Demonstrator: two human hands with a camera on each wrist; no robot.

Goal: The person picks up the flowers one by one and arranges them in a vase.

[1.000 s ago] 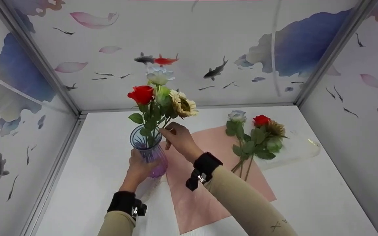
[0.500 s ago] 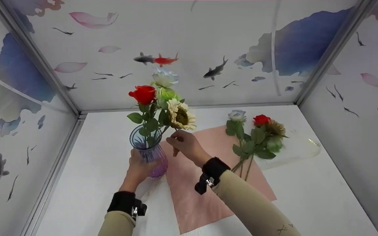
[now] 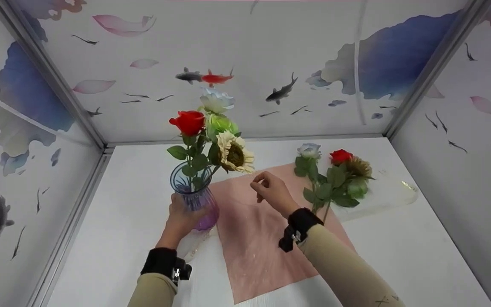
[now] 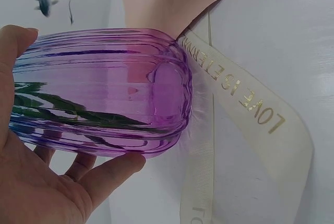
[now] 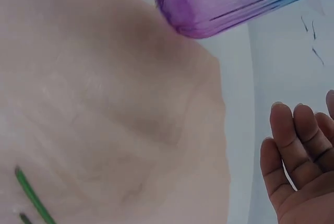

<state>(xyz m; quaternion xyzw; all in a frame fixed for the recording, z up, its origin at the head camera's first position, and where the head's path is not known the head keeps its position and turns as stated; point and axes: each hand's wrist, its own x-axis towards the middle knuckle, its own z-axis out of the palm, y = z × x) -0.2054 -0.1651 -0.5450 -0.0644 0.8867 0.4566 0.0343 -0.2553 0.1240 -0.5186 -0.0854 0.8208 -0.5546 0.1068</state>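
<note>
My left hand point(image 3: 181, 219) grips the lower body of a ribbed glass vase point(image 3: 206, 204), blue at the rim and purple at the base. In the left wrist view, thumb and fingers curve around the vase point(image 4: 120, 88), with green stems inside. From its mouth rise a red rose point(image 3: 189, 123), a pale blue-white flower point(image 3: 217, 100), a green bloom point(image 3: 220, 124) and a cream sunflower point(image 3: 235, 154), which leans right. To the right of the vase, my right hand point(image 3: 274, 191) hovers over the pink sheet, its fingers loosely bent and holding nothing.
A pink wrapping sheet point(image 3: 267, 251) lies on the white table point(image 3: 424, 256). At its right lies a second bunch of flowers point(image 3: 335, 181). Cream ribbon with gold lettering point(image 4: 261, 117) runs by the vase base. Printed walls point(image 3: 237, 38) enclose the table.
My right hand has let go of the sunflower stem and drawn back to the right. The sunflower sits slightly lower and the blooms have shifted a little right. My left hand stays on the vase.
</note>
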